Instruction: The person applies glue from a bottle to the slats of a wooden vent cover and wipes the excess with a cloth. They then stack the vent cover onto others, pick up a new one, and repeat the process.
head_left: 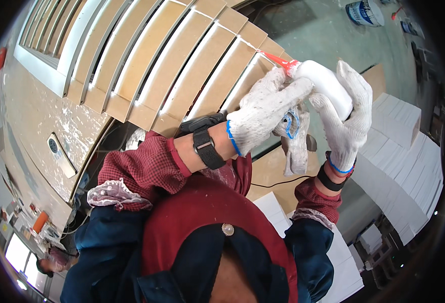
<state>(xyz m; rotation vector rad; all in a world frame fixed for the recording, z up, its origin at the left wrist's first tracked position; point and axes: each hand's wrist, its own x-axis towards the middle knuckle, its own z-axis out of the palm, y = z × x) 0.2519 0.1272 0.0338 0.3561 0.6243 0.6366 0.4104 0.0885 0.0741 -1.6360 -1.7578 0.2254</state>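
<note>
A white squeeze bottle [324, 85] with a red tapered nozzle [282, 61] lies tilted between my gloved hands. My right hand [351, 108] is wrapped round its body. Around the neck end, just behind the nozzle, the fingers of my left hand [268, 103] are closed. The nozzle tip points left, at the far corner of a row of overlapping brown board strips [182, 70]. White lines run along several strip edges. Below the bottle, between my wrists, hangs a whitish glove or cloth [297, 146] with blue trim.
A white slatted frame [48, 73] lies far left on a paint-spattered table [35, 118], with a remote-like device [62, 155] nearer. Stacked white boards [399, 166] stand right. A bucket [365, 12] is on the floor, far right. Another person [55, 262] is at lower left.
</note>
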